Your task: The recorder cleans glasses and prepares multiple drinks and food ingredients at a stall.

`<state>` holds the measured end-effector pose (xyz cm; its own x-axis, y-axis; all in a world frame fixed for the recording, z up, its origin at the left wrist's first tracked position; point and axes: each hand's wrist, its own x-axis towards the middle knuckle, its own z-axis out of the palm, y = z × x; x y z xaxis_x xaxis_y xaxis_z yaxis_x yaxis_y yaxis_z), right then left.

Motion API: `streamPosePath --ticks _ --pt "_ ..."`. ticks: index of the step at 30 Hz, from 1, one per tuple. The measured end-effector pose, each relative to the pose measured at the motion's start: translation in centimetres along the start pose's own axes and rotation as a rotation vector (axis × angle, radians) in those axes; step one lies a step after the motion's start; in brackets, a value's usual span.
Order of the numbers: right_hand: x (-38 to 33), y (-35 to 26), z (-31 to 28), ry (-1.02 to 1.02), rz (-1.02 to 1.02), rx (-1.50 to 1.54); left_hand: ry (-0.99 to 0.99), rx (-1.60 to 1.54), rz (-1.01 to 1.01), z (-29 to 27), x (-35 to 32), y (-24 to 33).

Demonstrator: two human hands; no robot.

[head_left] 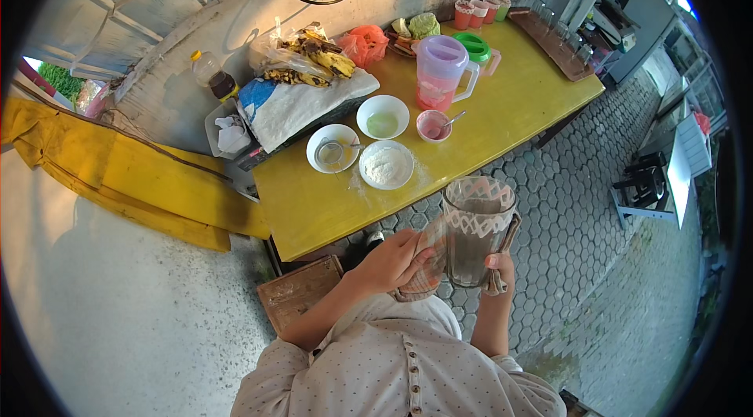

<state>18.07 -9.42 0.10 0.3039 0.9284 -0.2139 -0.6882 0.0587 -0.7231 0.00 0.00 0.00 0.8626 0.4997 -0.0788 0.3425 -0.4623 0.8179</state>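
My right hand (500,269) grips the handle of a clear plastic jug (475,229) with a white lattice band near its rim, held in front of my chest. My left hand (394,260) presses a checked cloth (427,269) against the jug's left side. The jug looks empty and hangs above the paved ground, just off the near edge of the yellow table (314,213). On the table nearest to my hands stand a white bowl of flour (386,165), a white bowl with a small strainer (332,149) and a white bowl of pale green liquid (382,116).
A small pink bowl with a spoon (434,125), a pink jug with a clear body (439,72), a green lid (473,47), bananas in a bag (310,60), a white sack (294,107), cups (478,10) and a tray of glasses (557,36) share the table. A wooden crate (298,291) sits below.
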Motion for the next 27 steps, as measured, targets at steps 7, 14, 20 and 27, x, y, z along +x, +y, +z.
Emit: streamPosePath --ticks 7,14,20,27 --pt "1.2 -0.2 1.2 -0.022 -0.028 -0.080 0.551 -0.064 0.217 -2.9 -2.3 0.8" --pt "1.1 -0.2 4.3 -0.210 -0.033 -0.299 0.404 -0.487 0.053 1.1 -1.2 0.9" --pt "0.8 -0.2 5.9 -0.296 -0.261 -0.647 0.536 -0.593 0.151 5.2 -1.3 -1.1" --pt "0.1 0.5 6.6 -0.257 -0.735 -1.170 0.626 -0.709 0.134 6.9 -1.2 -1.4"
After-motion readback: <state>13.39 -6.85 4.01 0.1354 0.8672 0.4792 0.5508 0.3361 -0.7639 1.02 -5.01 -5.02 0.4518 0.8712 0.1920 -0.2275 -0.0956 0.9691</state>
